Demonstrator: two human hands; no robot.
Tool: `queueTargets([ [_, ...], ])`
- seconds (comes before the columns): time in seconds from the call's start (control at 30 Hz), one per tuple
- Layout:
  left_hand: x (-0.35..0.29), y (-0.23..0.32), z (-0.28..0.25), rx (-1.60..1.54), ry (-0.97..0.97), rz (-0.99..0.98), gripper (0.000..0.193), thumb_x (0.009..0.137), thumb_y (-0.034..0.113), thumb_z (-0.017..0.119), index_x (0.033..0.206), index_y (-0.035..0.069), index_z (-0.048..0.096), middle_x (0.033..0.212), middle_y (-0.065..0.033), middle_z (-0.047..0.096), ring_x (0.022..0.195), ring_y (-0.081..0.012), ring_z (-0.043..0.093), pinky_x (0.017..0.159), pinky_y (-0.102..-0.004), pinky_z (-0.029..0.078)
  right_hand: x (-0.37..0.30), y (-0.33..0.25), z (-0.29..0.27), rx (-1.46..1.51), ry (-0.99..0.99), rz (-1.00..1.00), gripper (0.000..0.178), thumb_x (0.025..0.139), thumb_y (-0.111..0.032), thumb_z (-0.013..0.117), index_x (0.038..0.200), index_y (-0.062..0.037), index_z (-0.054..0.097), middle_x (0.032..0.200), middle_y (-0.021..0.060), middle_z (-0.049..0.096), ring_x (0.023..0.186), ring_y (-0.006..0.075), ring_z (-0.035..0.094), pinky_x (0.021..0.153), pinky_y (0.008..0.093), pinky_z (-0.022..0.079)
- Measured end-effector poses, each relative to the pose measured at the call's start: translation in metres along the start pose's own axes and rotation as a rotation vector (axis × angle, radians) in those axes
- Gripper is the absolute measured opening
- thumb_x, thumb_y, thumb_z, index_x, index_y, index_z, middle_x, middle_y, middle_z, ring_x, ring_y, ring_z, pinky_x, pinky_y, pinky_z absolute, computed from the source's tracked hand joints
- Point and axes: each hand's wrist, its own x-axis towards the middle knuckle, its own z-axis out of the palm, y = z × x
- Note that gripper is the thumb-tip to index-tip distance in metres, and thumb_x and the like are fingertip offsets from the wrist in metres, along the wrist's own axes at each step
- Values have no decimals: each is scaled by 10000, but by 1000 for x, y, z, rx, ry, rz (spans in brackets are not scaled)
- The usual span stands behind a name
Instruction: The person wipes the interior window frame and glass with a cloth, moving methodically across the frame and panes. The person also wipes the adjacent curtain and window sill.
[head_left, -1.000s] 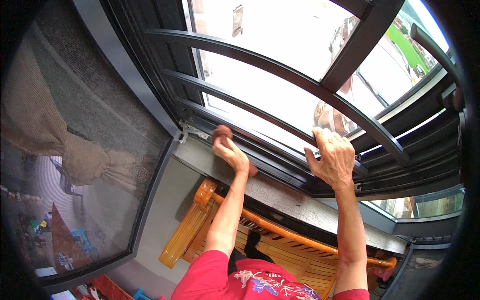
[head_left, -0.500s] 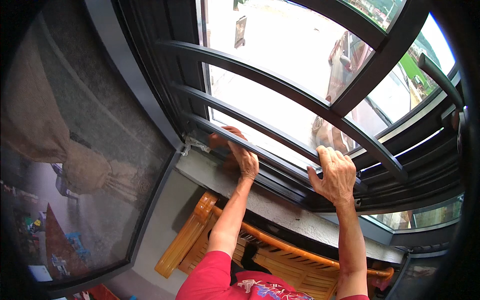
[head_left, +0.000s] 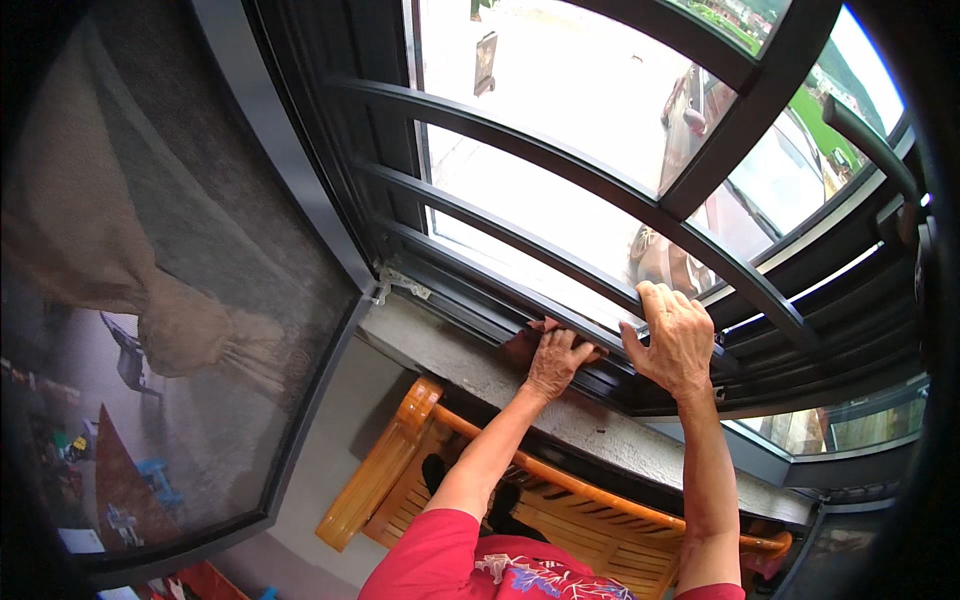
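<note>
My left hand [head_left: 556, 362] is down at the window's lower frame, fingers curled and reaching beneath the lowest bar [head_left: 470, 272]. Pressed under it is what looks like a reddish-brown cloth [head_left: 519, 346], mostly hidden by the hand and the bar. Further right, my right hand [head_left: 672, 338] has its fingers hooked over a dark horizontal window bar [head_left: 520, 236], the thumb to the left. Below both hands runs the dark window track [head_left: 450, 308], set on a rough grey sill [head_left: 455, 357].
An opened screen panel [head_left: 215, 450] stands at the left, with a tied brown curtain [head_left: 185, 325] seen through it. A slatted wooden bench [head_left: 590, 540] sits below the sill. A dark window handle [head_left: 870, 150] juts out at right. Vehicles [head_left: 690, 225] stand outside.
My left hand has slid right along the lower frame with the cloth, from near the left corner toward my right hand. My right hand stays on the bar.
</note>
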Motion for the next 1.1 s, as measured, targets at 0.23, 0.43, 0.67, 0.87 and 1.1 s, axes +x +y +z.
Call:
queueTargets([
  [0.23,2,2,-53,-828,633,-941,213,979,108,493,1166,20,443,1064,-84,548,967,-176,529,896,-367,448,1,0,-5,-36,-28,34,347,731,-276,709,983,-82,570,826,57,595,777,208,602,659,349,446],
  [0.43,98,-56,-130,-815,1018,-728,444,973,214,531,1282,-52,356,1233,-193,450,1121,-262,482,987,-383,401,2,-4,-8,-31,-72,68,333,737,-284,713,968,-89,575,822,54,604,759,210,608,679,343,466],
  [0.67,139,-80,-121,-249,828,-784,333,1019,204,294,1199,-65,371,1162,-240,381,1115,-330,378,998,-445,288,0,-1,-1,-21,3,19,345,730,-288,715,954,-92,541,783,56,563,713,220,583,642,344,438],
  [0.87,114,-25,-75,-56,543,-756,324,986,147,371,1276,0,376,1222,-234,398,1205,-390,388,1048,-548,218,2,-4,-4,-43,-40,37,334,751,-291,695,981,-81,575,803,54,596,760,209,612,688,348,467],
  [1.1,81,29,-38,-59,296,-115,400,800,-6,598,1153,118,457,1032,-198,326,962,-384,427,777,-496,442,0,-1,-1,12,-9,15,450,702,-264,729,1056,-50,552,821,100,606,757,261,610,682,372,466],
])
